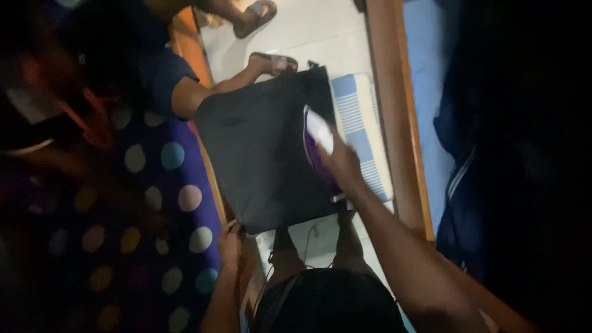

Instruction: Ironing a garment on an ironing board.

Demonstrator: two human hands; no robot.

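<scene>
Right hand [342,165] atop purple iron [316,148]

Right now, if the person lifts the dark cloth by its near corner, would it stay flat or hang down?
The dark cloth would probably hang limp: it lies flat, following the surface under it, and its edge droops where the left hand pinches it. It looks thin, so likely light. The iron under the right hand may pin it.
</scene>
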